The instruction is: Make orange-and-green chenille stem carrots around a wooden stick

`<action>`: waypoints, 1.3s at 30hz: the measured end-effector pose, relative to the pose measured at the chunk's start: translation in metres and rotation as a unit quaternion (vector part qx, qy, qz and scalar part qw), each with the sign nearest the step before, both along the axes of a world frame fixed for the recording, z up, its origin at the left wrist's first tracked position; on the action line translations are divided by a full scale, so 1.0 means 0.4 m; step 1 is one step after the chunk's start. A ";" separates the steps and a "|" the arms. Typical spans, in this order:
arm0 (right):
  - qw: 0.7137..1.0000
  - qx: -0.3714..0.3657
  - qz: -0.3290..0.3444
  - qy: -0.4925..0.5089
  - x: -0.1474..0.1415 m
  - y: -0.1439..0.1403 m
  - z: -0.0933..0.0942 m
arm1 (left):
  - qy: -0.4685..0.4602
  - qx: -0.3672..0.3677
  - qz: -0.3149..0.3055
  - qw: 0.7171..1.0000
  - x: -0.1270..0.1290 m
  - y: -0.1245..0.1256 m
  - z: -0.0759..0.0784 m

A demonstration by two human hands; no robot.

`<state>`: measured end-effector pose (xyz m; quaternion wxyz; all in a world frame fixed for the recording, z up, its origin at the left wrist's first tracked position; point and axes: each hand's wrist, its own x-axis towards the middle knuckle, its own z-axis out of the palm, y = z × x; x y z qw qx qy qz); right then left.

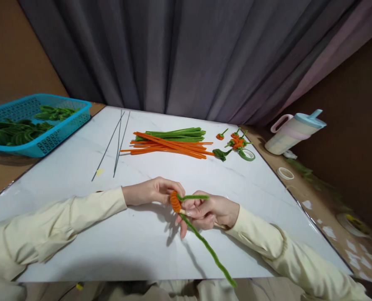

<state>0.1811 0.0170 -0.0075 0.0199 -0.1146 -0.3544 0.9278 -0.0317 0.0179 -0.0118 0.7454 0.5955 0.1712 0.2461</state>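
Observation:
Over the near middle of the table, my left hand (160, 190) pinches a ribbed orange coil of pipe cleaner (175, 202) from its left side. My right hand (212, 209) is closed round a thin wooden stick (219, 226), whose pale tip touches the coil's lower right edge. A green pipe cleaner (211, 251) runs from the coil down toward the table's front edge. One short green end (193, 197) sticks out rightward above my right fingers. Where the green joins the coil is partly hidden by my fingers.
Orange pipe cleaners (170, 147) and green pipe cleaners (179, 134) lie beyond my hands. Small orange pieces with green stems (237, 143) and green tape (247, 154) sit right of them. Thin wires (108, 144), a blue basket (65, 127) and a tumbler (288, 136) flank them.

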 end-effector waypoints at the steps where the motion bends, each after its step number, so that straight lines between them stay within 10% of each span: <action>1: 1.000 -0.002 0.003 0.000 0.000 0.000 -0.001 | 0.001 0.001 0.001 1.000 0.000 0.000 -0.001; 39: 0.996 0.079 -0.032 -0.031 0.007 -0.003 0.031 | 0.005 -0.139 0.083 0.987 0.014 -0.009 0.011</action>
